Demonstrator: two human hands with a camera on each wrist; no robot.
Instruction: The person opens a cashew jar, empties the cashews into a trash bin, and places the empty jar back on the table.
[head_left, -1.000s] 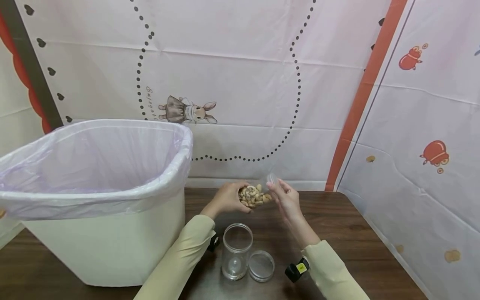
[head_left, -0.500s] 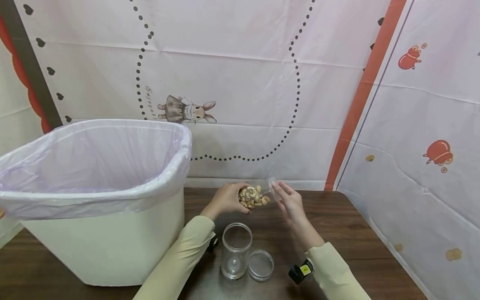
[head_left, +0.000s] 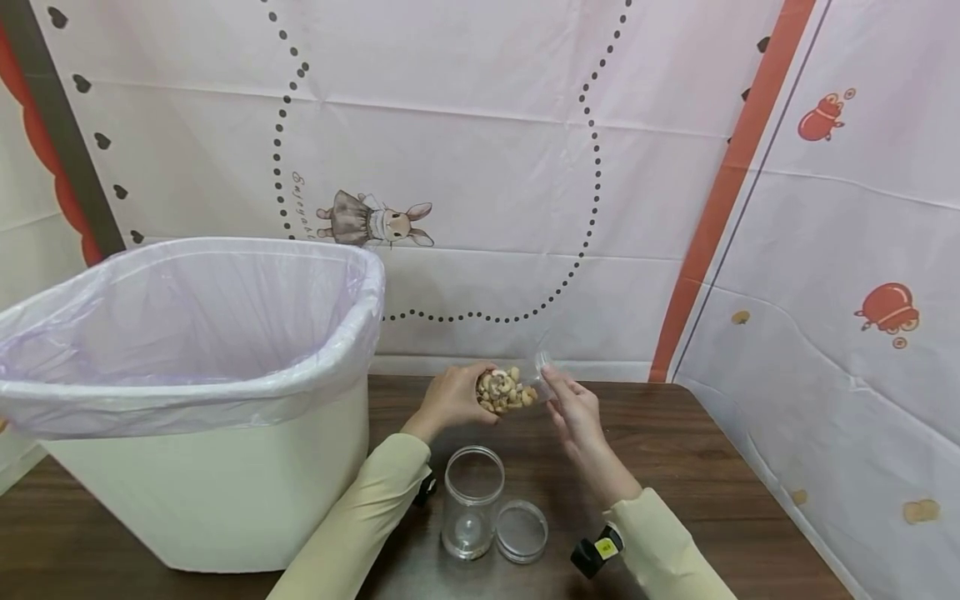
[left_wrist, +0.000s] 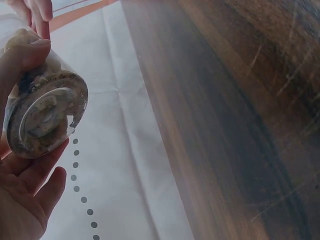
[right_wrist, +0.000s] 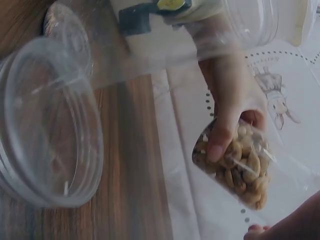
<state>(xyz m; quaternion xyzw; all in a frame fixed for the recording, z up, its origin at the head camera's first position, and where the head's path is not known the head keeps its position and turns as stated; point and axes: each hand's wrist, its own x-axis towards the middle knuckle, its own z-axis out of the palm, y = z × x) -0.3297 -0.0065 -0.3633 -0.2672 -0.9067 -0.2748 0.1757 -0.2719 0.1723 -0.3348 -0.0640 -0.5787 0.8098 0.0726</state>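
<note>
A clear plastic jar of cashews (head_left: 505, 391) is tipped on its side above the table. My left hand (head_left: 448, 400) grips it round its base end, thumb and fingers on opposite sides; the round base (left_wrist: 47, 117) faces the left wrist camera. Against the transparent mouth end (head_left: 543, 363), my right hand (head_left: 580, 415) pinches with thumb and fingers. Whether that end is a bare rim or a lid cannot be told. The cashews (right_wrist: 245, 172) lie gathered towards the base end. Below stands an upright jar (head_left: 472, 504) without nuts, with a round clear lid (head_left: 522, 532) beside it.
A large white bin (head_left: 225, 492) with a pale purple liner (head_left: 225, 317) stands at the left, close to my left forearm. The brown wooden table (head_left: 720, 500) extends to the right. A printed cloth (head_left: 480, 167) hangs behind it.
My right hand has shifted and turned slightly at the jar's mouth end. The cashews have settled a little inside. My left hand stays nearly still.
</note>
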